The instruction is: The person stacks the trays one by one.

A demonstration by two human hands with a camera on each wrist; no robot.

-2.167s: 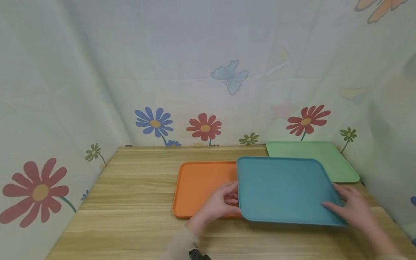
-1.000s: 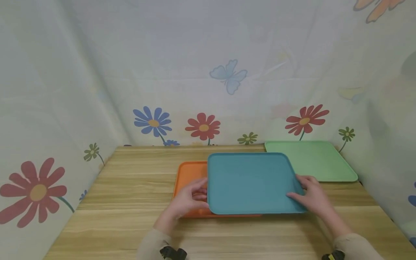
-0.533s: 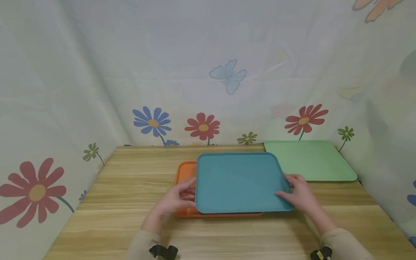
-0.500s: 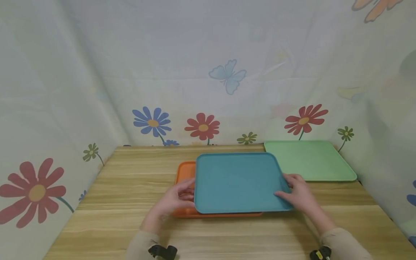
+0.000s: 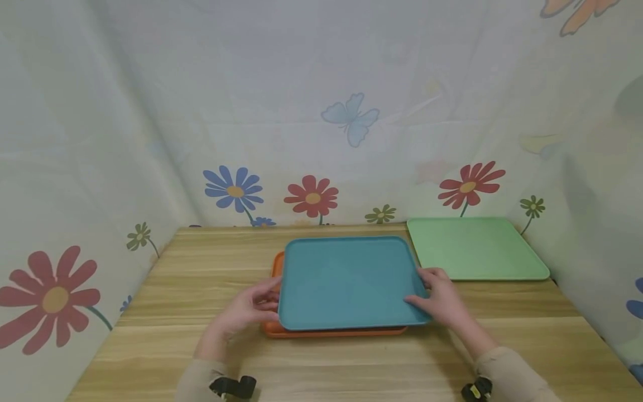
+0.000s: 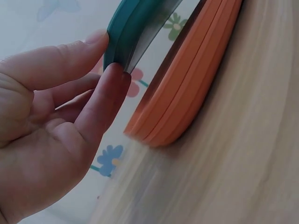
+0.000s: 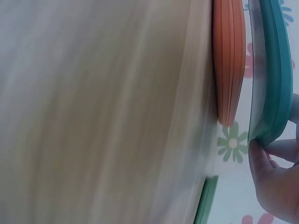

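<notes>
A teal-blue rectangular tray (image 5: 351,283) is held in the air between my two hands, over an orange tray (image 5: 336,333). My left hand (image 5: 246,307) pinches its left edge between thumb and fingers, as the left wrist view shows. At the opposite side my right hand (image 5: 439,296) grips the right edge, thumb on the upper face. Both wrist views show a gap between the blue tray (image 7: 275,74) and the orange one (image 6: 187,79). Lines along the orange side look like stacked layers. Most of the orange top is hidden under the blue tray.
A light green tray (image 5: 477,248) lies at the back right of the wooden table (image 5: 216,262). Behind and at the sides hangs a pale cloth (image 5: 261,84) printed with flowers and butterflies. Its lower edge meets the table's back edge.
Both hands have carried the blue tray leftward, from beside the green tray to over the orange one, which it now mostly covers. The orange and green trays have stayed put.
</notes>
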